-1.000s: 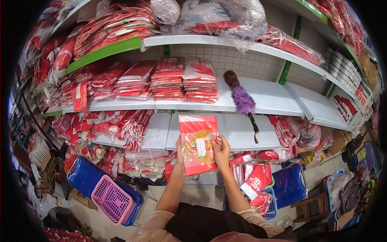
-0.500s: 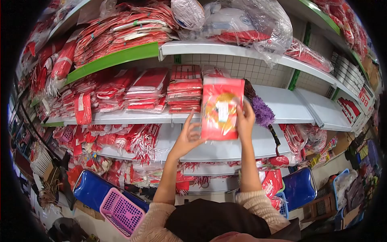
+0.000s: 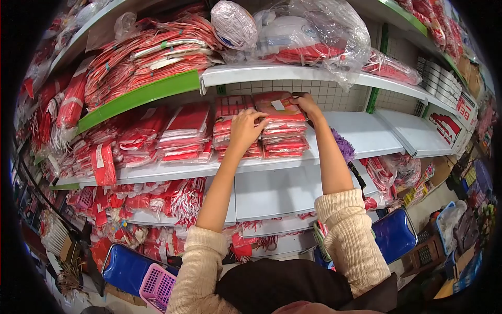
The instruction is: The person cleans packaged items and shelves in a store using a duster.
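Observation:
A flat red packet (image 3: 272, 98) in clear plastic with a white label lies on top of a stack of similar packets (image 3: 285, 138) on the middle shelf. My right hand (image 3: 307, 104) holds its back right corner, with the fingertips partly hidden behind it. At its front left corner, my left hand (image 3: 246, 128) has thumb and fingers drawn together on the edge. Directly under and behind my left hand stands a neighbouring stack of red packets (image 3: 224, 128).
More wrapped red and white goods (image 3: 183, 131) fill the shelf's left side. Above is a white shelf edge (image 3: 293, 73) with bagged items. A purple duster (image 3: 342, 145) hangs by my right forearm. Below are blue chairs (image 3: 395, 235) and a pink basket (image 3: 157, 288).
Both hands have moved forward and up with the red packet, from in front of the shelf onto the stack. My left hand's spread fingers have closed at its edge.

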The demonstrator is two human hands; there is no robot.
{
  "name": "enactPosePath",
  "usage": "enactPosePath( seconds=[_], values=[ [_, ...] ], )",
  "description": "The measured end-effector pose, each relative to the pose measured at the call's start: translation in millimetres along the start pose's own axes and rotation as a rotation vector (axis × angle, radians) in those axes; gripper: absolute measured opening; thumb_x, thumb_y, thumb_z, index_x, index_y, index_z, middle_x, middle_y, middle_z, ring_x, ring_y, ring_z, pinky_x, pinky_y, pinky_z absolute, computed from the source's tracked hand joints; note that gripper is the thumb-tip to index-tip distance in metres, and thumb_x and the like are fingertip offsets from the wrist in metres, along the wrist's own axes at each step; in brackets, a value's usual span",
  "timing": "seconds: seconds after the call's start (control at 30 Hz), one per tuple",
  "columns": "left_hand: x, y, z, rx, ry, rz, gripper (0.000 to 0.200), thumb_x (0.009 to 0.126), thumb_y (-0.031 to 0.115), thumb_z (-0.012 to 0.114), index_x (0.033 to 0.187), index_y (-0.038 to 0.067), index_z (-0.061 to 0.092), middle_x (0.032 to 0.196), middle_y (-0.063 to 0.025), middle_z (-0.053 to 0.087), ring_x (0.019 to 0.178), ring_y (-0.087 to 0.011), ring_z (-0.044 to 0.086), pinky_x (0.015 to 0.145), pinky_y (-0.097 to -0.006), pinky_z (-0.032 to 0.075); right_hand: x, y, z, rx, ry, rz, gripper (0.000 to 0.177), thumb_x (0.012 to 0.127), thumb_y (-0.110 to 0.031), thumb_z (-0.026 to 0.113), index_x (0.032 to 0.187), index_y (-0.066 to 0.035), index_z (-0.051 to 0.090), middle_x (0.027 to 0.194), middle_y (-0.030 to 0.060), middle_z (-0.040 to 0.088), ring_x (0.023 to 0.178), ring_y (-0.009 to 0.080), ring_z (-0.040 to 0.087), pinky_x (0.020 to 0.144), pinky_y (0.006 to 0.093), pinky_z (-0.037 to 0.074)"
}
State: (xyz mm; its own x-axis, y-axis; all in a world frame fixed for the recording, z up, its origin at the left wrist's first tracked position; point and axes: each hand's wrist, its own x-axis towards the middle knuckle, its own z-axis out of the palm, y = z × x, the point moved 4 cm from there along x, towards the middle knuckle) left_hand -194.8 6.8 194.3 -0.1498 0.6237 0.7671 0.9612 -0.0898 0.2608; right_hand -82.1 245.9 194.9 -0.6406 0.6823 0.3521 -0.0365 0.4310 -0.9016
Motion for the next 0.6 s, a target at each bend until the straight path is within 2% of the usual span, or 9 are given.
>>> enactPosePath(
  seconds=[0.1, 0.13, 0.17, 0.2, 0.23, 0.3, 0.37, 0.43, 0.6],
  values=[
    [-1, -6, 6, 0.051, 0.077, -0.018, 0.027, 0.078, 0.036, 0.064, 0.092, 0.014, 0.070, 0.093, -0.0068, 0.061, 0.095, -0.0252, 0.053, 0.080, -0.0384, 0.039, -11, 3, 1, -0.135, 0.074, 0.195, 0.046, 0.077, -0.014, 0.062, 0.117, 0.006, 0.051, 0.099, 0.0180, 0.062, 0.084, 0.0225, 0.060, 0.072, 0.0298, 0.047],
    [-3, -8, 7, 0.044, 0.122, -0.004, 0.025, 0.077, 0.035, 0.064, 0.090, 0.014, 0.070, 0.092, -0.0060, 0.060, 0.095, -0.0247, 0.053, 0.079, -0.0384, 0.039, -6, 17, 1, -0.044, 0.165, 0.174, 0.049, 0.076, -0.015, 0.064, 0.119, 0.005, 0.049, 0.098, 0.0179, 0.062, 0.085, 0.0220, 0.060, 0.073, 0.0298, 0.047],
    [-8, -6, 5, 0.034, 0.166, 0.004, 0.024, 0.076, 0.035, 0.065, 0.088, 0.015, 0.070, 0.092, -0.0052, 0.059, 0.095, -0.0242, 0.052, 0.078, -0.0385, 0.038, -10, 17, 2, 0.030, 0.164, 0.111, 0.049, 0.076, -0.015, 0.064, 0.119, 0.004, 0.049, 0.098, 0.0180, 0.062, 0.086, 0.0219, 0.059, 0.073, 0.0296, 0.047],
    [-11, -7, 5, 0.023, 0.127, -0.015, 0.027, 0.079, 0.034, 0.063, 0.094, 0.012, 0.069, 0.098, -0.0059, 0.058, 0.099, -0.0246, 0.051, 0.083, -0.0383, 0.038, -15, 16, 1, 0.098, 0.160, 0.047, 0.049, 0.076, -0.015, 0.064, 0.119, 0.004, 0.049, 0.098, 0.0181, 0.062, 0.087, 0.0217, 0.059, 0.073, 0.0294, 0.047],
    [-14, -3, 3, -0.001, 0.192, 0.000, 0.027, 0.079, 0.033, 0.063, 0.096, 0.012, 0.068, 0.098, -0.0058, 0.058, 0.099, -0.0245, 0.050, 0.084, -0.0383, 0.037, -22, 16, 1, 0.165, 0.154, -0.017, 0.050, 0.076, -0.015, 0.064, 0.119, 0.004, 0.049, 0.099, 0.0182, 0.062, 0.087, 0.0216, 0.059, 0.072, 0.0293, 0.047],
    [-24, 6, 1, -0.049, 0.306, 0.031, 0.027, 0.079, 0.030, 0.063, 0.099, 0.011, 0.066, 0.098, -0.0057, 0.057, 0.098, -0.0244, 0.050, 0.084, -0.0384, 0.037, -46, 21, -6, 0.078, 0.361, -0.173, 0.045, 0.078, -0.015, 0.062, 0.116, 0.004, 0.051, 0.097, 0.0148, 0.062, 0.084, 0.0193, 0.059, 0.069, 0.0280, 0.046],
    [-40, 25, 2, -0.076, 0.423, 0.090, 0.022, 0.078, 0.018, 0.063, 0.098, 0.009, 0.063, 0.096, -0.0061, 0.056, 0.094, -0.0250, 0.050, 0.082, -0.0381, 0.038, -85, 32, -12, -0.015, 0.576, -0.323, 0.040, 0.079, -0.016, 0.061, 0.113, 0.003, 0.053, 0.096, 0.0115, 0.062, 0.081, 0.0170, 0.058, 0.066, 0.0267, 0.045],
    [-56, 41, 12, -0.151, 0.464, 0.105, 0.019, 0.076, 0.012, 0.063, 0.095, 0.009, 0.063, 0.095, -0.0067, 0.056, 0.092, -0.0255, 0.050, 0.080, -0.0378, 0.039, -146, 12, -2, 0.000, 0.587, -0.273, 0.031, 0.077, -0.011, 0.062, 0.105, 0.000, 0.058, 0.090, 0.0077, 0.061, 0.079, 0.0181, 0.056, 0.065, 0.0295, 0.045],
    [-92, 105, 37, -0.482, 0.335, 0.230, 0.018, 0.073, 0.008, 0.062, 0.090, 0.010, 0.064, 0.092, -0.0065, 0.057, 0.083, -0.0246, 0.051, 0.074, -0.0365, 0.040, -257, -29, 15, 0.181, 0.461, -0.236, 0.026, 0.081, -0.015, 0.062, 0.104, -0.002, 0.058, 0.092, 0.0041, 0.059, 0.076, 0.0101, 0.053, 0.061, 0.0213, 0.042]
  ],
)
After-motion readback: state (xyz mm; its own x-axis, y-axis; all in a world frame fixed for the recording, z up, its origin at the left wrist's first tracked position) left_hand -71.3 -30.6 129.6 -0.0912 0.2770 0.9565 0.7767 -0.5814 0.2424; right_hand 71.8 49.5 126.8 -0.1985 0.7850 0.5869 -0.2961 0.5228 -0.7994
